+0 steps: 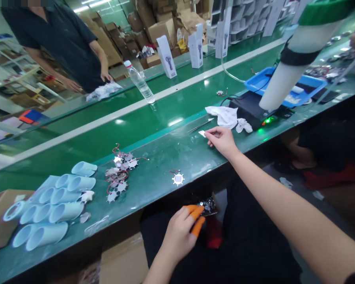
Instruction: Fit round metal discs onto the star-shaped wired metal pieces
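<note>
My right hand (221,141) is over the bench, its thumb and fingers pinched on a small white piece (202,134). Orange finger cots cover some fingers of my left hand (182,230), which is low in front of my lap. Those fingers are apart, at the edge of a small box of shiny metal parts (208,205); nothing shows between them. On the bench between my hands lies a star-shaped metal plate (178,179) with a pale square centre and a red wire. Farther left is a pile of similar wired plates (120,171).
Light-blue plastic tubes (62,195) stand in rows at the left beside a cardboard box (6,217). Tweezers (199,125), crumpled tissue (225,116), a black device (248,108) and a blue tray (284,85) are at the right. Across the belt stands a water bottle (140,83) near a co-worker (59,43).
</note>
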Demonstrator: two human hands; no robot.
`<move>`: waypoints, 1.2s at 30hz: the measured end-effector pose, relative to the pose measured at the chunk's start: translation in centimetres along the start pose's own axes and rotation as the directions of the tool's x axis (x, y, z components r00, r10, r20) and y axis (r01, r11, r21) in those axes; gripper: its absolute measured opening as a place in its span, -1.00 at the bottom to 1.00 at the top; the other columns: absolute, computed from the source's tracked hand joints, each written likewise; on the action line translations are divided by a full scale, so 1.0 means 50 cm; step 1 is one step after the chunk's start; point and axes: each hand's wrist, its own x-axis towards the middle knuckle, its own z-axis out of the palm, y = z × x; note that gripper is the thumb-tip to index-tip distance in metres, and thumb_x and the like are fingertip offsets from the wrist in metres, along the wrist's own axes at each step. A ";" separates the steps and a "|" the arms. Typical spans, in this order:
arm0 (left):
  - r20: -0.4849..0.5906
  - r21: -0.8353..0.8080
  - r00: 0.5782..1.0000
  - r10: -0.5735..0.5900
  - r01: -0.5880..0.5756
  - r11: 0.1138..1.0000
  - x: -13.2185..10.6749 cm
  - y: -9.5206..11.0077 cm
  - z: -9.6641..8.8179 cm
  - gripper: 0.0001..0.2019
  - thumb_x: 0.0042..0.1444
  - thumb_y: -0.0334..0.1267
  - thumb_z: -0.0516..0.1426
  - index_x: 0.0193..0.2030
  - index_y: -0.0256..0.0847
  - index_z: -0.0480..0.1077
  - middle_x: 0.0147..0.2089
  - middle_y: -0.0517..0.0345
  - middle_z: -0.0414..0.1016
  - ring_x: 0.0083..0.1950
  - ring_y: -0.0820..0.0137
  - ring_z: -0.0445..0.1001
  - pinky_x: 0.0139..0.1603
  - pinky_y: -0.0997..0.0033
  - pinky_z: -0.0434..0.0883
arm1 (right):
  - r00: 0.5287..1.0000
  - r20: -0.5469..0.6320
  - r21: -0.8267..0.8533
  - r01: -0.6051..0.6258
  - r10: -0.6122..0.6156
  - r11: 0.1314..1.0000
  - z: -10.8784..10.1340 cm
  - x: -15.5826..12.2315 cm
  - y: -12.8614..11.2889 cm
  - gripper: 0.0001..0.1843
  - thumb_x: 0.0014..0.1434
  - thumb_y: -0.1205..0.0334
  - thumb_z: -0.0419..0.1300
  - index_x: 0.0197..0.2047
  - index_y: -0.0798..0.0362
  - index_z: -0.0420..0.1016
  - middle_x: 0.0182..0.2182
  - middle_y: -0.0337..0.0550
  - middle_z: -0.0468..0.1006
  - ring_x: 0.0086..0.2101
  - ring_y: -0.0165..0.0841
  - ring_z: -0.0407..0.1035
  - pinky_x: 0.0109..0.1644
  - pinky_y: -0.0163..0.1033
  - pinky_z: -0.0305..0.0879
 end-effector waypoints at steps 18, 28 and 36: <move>-0.115 -0.007 0.958 -0.262 0.263 0.965 0.286 -0.129 -0.244 -0.68 0.02 -0.24 0.35 -0.06 -0.16 0.51 -0.13 0.04 0.50 -0.11 0.24 0.50 -0.05 0.21 0.47 | 0.997 -0.010 -0.133 -0.080 0.080 0.988 0.006 0.001 0.019 -0.49 0.02 -0.18 0.42 -0.21 0.12 0.64 -0.57 -0.06 0.59 -0.57 -0.27 0.48 -0.52 -0.23 0.42; -0.315 0.165 0.858 -0.405 0.469 0.867 0.546 -0.366 -0.378 -0.61 0.01 -0.22 0.38 -0.04 -0.34 0.53 0.03 -0.21 0.49 0.06 0.08 0.49 0.17 0.08 0.37 | 0.996 -0.016 -0.142 -0.093 0.091 0.985 0.007 0.003 0.019 -0.46 0.02 -0.23 0.40 -0.22 0.12 0.64 -0.60 -0.07 0.57 -0.57 -0.25 0.49 -0.53 -0.24 0.38; -0.006 0.299 0.980 -0.200 0.192 0.935 0.240 -0.314 -0.394 -0.58 0.05 -0.37 0.24 0.09 -0.05 0.55 0.10 -0.02 0.56 0.08 0.09 0.51 0.17 0.01 0.41 | 0.997 0.009 -0.129 -0.071 0.072 0.989 0.010 0.002 0.019 -0.51 0.07 -0.22 0.37 -0.23 0.09 0.63 -0.59 -0.09 0.57 -0.55 -0.22 0.49 -0.52 -0.22 0.37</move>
